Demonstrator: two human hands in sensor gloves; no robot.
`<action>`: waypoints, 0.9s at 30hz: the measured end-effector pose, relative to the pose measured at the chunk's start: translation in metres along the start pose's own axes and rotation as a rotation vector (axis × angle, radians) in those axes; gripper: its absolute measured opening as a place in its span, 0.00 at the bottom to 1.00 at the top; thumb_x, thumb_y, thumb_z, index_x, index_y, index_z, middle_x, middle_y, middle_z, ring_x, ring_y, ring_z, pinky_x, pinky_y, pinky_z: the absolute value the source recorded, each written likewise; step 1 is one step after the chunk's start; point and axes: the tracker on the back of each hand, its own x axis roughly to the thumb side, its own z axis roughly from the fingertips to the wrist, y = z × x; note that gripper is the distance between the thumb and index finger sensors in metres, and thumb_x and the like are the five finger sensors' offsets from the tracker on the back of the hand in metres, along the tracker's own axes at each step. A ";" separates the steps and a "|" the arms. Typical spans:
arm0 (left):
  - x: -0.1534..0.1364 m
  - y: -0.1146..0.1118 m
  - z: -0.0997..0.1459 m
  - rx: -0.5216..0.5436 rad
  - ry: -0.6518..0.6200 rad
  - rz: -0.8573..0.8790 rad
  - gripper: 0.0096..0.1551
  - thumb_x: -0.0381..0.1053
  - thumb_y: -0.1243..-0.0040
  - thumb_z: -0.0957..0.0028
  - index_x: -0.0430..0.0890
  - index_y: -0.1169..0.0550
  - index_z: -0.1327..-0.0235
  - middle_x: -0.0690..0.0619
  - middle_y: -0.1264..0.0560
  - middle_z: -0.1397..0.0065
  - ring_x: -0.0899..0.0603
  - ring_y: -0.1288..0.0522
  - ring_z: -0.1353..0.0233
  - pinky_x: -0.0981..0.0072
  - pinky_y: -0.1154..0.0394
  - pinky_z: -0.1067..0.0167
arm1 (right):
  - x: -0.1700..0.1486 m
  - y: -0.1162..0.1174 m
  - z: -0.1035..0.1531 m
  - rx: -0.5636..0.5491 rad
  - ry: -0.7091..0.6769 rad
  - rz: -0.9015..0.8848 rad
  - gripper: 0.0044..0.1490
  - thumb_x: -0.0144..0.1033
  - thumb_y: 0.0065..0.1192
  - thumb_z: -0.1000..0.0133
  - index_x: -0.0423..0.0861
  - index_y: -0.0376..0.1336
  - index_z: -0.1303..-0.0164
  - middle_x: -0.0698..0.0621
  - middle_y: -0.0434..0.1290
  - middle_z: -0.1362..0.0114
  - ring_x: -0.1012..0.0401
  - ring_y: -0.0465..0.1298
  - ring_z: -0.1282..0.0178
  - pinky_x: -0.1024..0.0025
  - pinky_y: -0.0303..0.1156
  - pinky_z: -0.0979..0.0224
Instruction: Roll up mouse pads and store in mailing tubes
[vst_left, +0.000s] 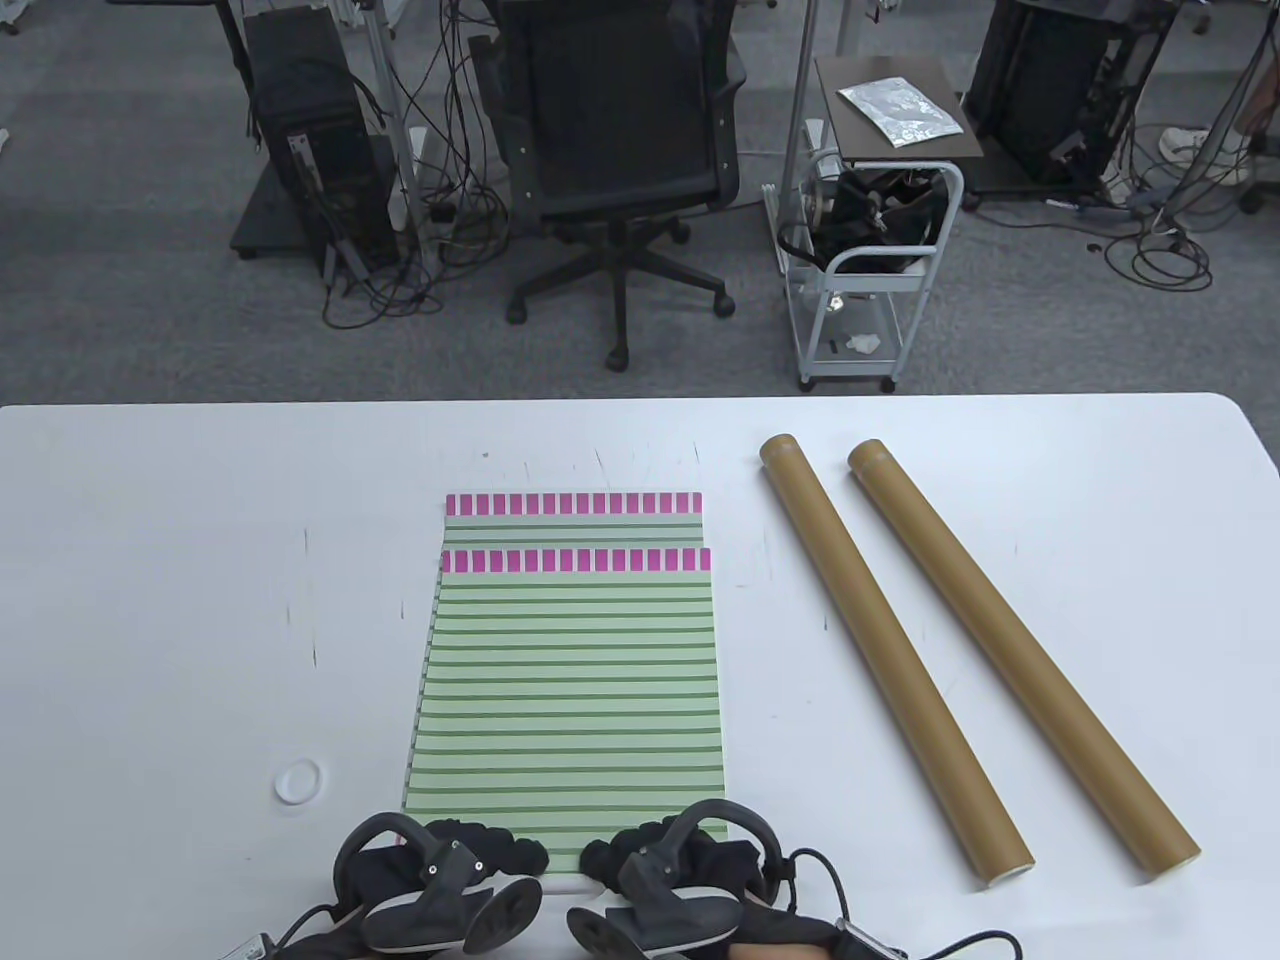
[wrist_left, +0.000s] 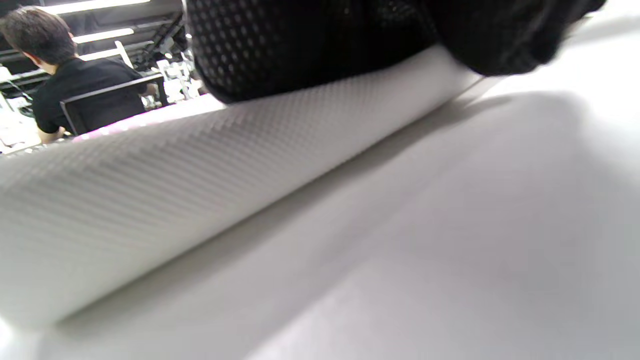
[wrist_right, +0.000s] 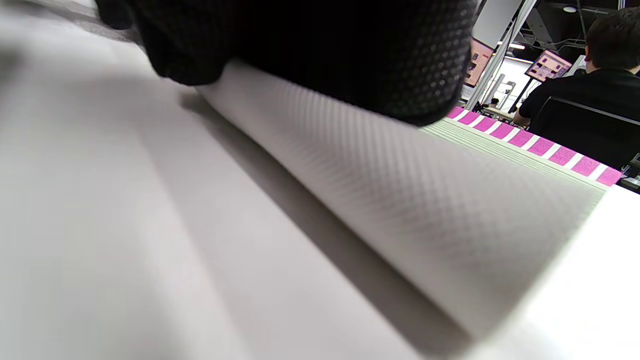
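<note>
step: starting the roll at near edge of top mouse pad (vst_left: 570, 690) | left hand (vst_left: 440, 880) and right hand (vst_left: 680, 870) curl over the white rolled edge (wrist_left: 200, 170) | advice: even pressure, keep roll tight, square | tubes (vst_left: 890, 650) lie right on desk (vst_left: 150, 600)

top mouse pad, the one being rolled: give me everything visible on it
The top mouse pad is a rectangular mat, pale green with darker green stripes and a magenta-and-white checked band at its far edge. It lies on a second, matching pad that shows beyond it, on the white table. Its near edge is curled up into a low roll, showing a white, finely textured, rubbery-looking underside. The left hand and right hand rest on that roll, side by side.
</note>
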 end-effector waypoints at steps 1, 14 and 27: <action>0.002 -0.001 0.001 0.005 -0.003 -0.025 0.32 0.67 0.37 0.68 0.65 0.27 0.46 0.65 0.19 0.47 0.57 0.16 0.50 0.79 0.17 0.54 | -0.002 0.000 -0.001 -0.004 0.012 -0.021 0.32 0.39 0.62 0.51 0.48 0.65 0.35 0.53 0.79 0.46 0.61 0.83 0.54 0.66 0.80 0.45; 0.001 -0.002 -0.003 -0.073 -0.025 0.079 0.29 0.57 0.45 0.56 0.78 0.37 0.42 0.61 0.30 0.33 0.57 0.16 0.54 0.82 0.18 0.58 | -0.019 0.002 -0.001 0.079 0.066 -0.214 0.32 0.37 0.60 0.50 0.54 0.59 0.33 0.53 0.73 0.41 0.62 0.82 0.59 0.70 0.81 0.53; 0.022 0.011 0.007 0.100 -0.011 -0.184 0.25 0.61 0.35 0.62 0.68 0.23 0.48 0.66 0.18 0.49 0.58 0.16 0.51 0.83 0.19 0.61 | -0.007 0.004 -0.001 0.098 0.032 -0.083 0.30 0.36 0.57 0.49 0.53 0.60 0.34 0.53 0.70 0.42 0.61 0.76 0.53 0.65 0.76 0.44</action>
